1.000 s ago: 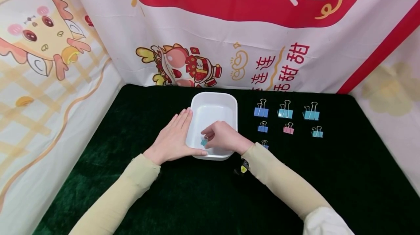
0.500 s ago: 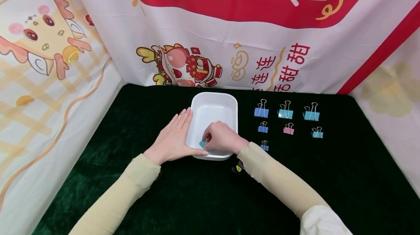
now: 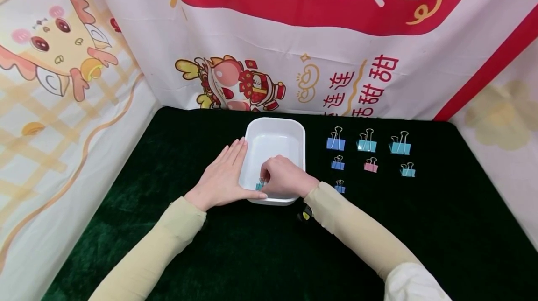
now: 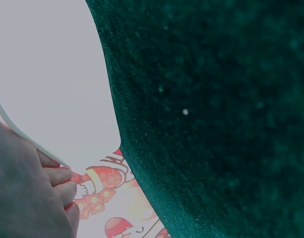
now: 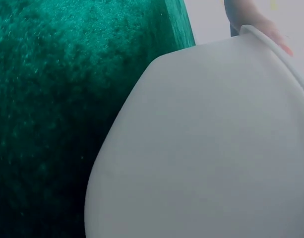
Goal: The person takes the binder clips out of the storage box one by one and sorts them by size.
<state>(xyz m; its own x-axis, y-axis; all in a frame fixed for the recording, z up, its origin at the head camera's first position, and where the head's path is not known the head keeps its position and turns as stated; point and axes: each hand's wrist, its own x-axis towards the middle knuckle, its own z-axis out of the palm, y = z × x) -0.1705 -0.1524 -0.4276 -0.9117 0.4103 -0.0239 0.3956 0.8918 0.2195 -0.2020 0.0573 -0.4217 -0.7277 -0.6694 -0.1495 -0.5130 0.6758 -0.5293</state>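
In the head view, a white plastic tray [image 3: 275, 127] sits on the dark green cloth. Straight fingers of my left hand [image 3: 222, 177] lie along its left rim, and the thumb reaches over the near rim. The left wrist view has that hand [image 4: 32, 183] against the tray's wall [image 4: 57, 74]. Inside the tray, near its left front corner, my right hand [image 3: 283, 175] pinches a small teal binder clip [image 3: 260, 184] by its wire handles, low over the floor. Its fingertips are partly hidden. In the right wrist view, the tray's outer wall [image 5: 191, 139] hides the right hand.
Right of the tray, several binder clips stand in rows: larger blue [image 3: 336, 143] and teal [image 3: 367, 145] ones at the back, smaller blue, pink [image 3: 371, 167] and teal ones in front. A printed cloth [image 3: 294, 49] hangs behind the table.
The small teal binder clip has turned from tilted to more upright, handles up, and sits slightly lower in the tray. My right hand has shifted a little; the left stays in place.
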